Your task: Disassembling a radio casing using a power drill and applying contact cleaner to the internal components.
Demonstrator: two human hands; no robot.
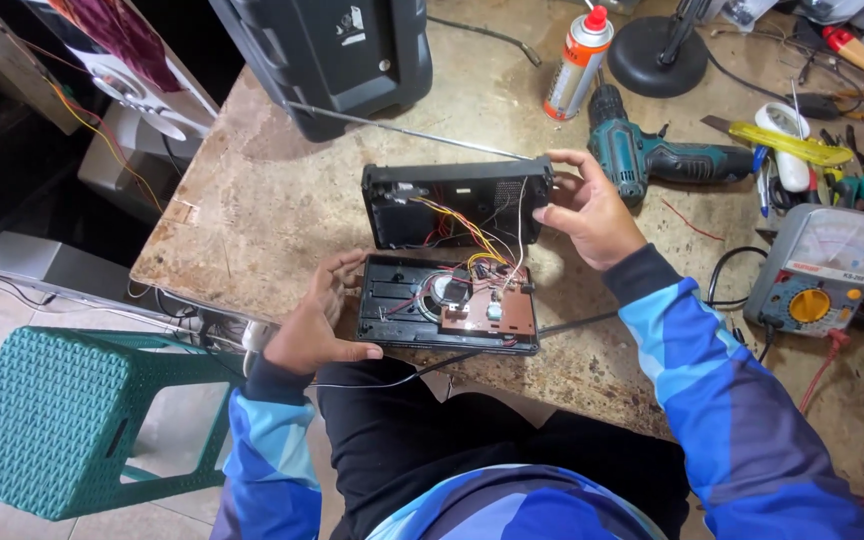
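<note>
**A small electronics repair workshop**

The worn, stained workbench [282,200] is crowded with repair gear. Just beyond the right hand's fingers [564,172] lies a teal cordless drill [642,155], with an aerosol spray can [578,62] farther back. Well to the right of those fingers sit an analog multimeter [820,268], its red test leads [832,365] and a heap of hand tools [852,165]. A large black speaker cabinet [337,55] stands beyond the fingers.

I see a worn, mottled stone-like worktable [252,210]. On it near the front edge lie 2 opened black casing halves [449,255] joined by wires. Far left stands a black speaker box [332,50]; far right, a spray can [578,62], teal drill [652,155], lamp base [657,55] and, at right, an analog multimeter [820,272], possibly on cables.
</note>
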